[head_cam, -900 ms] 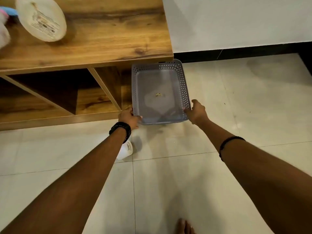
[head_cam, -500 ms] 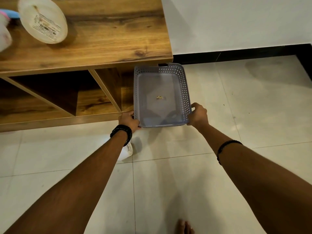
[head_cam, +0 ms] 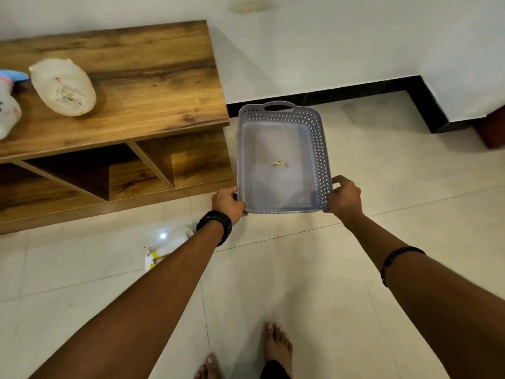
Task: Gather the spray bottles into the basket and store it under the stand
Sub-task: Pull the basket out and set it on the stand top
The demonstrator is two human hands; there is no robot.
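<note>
I hold a grey perforated plastic basket by its near corners, to the right of the wooden stand. My left hand grips the near left corner and my right hand grips the near right one. Only a small scrap lies inside the basket. A white spray bottle with a yellow-marked nozzle lies on the floor, partly hidden behind my left forearm. Another white bottle lies on its side on the stand's top. A white bottle with a pink and blue top shows at the left edge.
The stand has open compartments under its top, split by slanted dividers. A white wall with black skirting runs behind. Pale floor tiles spread around my bare feet. A dark brown object sits at the right edge.
The basket has moved out to the right, away from the stand's front, still gripped by both hands. The view has pulled back, showing more of the floor bottle and the wall.
</note>
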